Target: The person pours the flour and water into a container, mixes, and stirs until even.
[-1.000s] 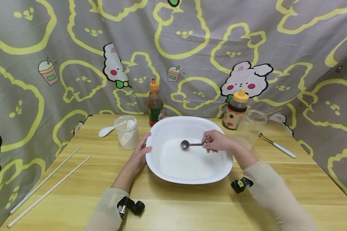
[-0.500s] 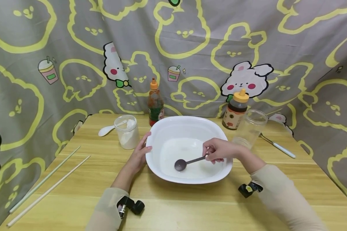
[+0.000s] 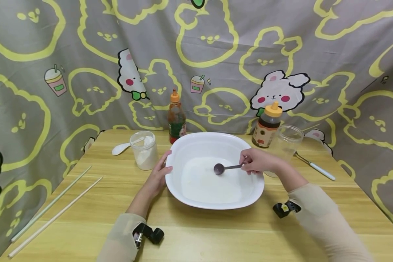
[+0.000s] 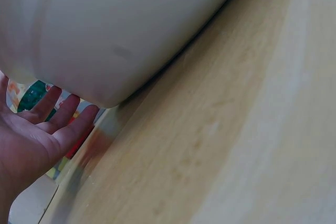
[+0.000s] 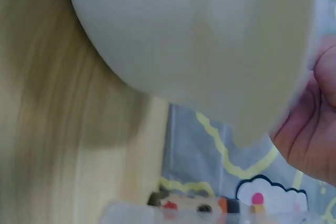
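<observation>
At left stands a glass jar of white powder (image 3: 146, 158), partly full; the left hand (image 3: 157, 177), fingers gently bent, grips the white basin (image 3: 213, 206) by its left rim at mid-table. Stirring appears under way there, completion undeterminable, the dark measuring spoon (image 3: 219, 169) pinched between the right hand's (image 3: 258, 161) tightly closed fingertips.

1. Basin (image 3: 214, 203) on table (image 3: 203, 240), centre; measuring spoon (image 3: 219, 169) inside.
2. Left hand (image 3: 157, 176) at basin's left edge, right hand (image 3: 258, 161) over its right side.
3. Left jar (image 3: 144, 147) left of basin, powder (image 3: 146, 160) in it; spoon (image 3: 120, 149) just left.
4. Left bottle (image 3: 177, 123), right bottle (image 3: 266, 133) behind basin.
5. Right jar (image 3: 289, 140) right of basin; utensil (image 3: 322, 171) farther right.
6. Two sticks (image 3: 56, 217) far left.
7. Curtain (image 3: 216, 80) behind everything.
</observation>
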Demonstrator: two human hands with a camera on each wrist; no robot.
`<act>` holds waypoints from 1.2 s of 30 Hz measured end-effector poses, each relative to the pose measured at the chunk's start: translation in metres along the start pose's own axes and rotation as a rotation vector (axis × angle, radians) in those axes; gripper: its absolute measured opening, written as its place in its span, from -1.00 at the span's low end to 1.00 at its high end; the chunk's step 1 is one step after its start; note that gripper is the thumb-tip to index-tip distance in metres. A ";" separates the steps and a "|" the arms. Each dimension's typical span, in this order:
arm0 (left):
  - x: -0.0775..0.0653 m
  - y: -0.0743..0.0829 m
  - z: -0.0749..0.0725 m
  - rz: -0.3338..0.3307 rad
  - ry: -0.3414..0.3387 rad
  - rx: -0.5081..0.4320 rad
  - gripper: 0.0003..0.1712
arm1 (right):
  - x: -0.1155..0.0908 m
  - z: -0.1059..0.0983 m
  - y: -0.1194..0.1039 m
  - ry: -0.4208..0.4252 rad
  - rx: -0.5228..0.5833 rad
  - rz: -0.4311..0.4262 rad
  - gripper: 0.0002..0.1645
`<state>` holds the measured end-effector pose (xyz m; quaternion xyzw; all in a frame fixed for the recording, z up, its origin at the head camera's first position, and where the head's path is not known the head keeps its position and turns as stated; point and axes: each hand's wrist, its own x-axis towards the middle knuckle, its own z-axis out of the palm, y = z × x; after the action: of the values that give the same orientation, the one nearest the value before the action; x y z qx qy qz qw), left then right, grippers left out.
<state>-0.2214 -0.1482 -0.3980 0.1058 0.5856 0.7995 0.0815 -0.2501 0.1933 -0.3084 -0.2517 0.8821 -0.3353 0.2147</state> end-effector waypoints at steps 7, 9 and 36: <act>-0.001 0.000 0.001 0.000 0.000 -0.009 -0.29 | 0.025 0.019 -0.008 -0.028 0.065 -0.067 -0.94; -0.001 0.000 0.001 0.002 0.000 -0.012 -0.28 | 0.028 0.026 -0.012 -0.047 0.066 -0.084 -0.93; 0.000 -0.001 -0.001 -0.002 -0.013 -0.022 -0.29 | 0.009 0.007 -0.001 0.047 0.001 0.016 -0.93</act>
<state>-0.2217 -0.1487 -0.3991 0.1095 0.5764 0.8051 0.0873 -0.2532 0.1834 -0.3142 -0.2368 0.8887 -0.3397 0.1966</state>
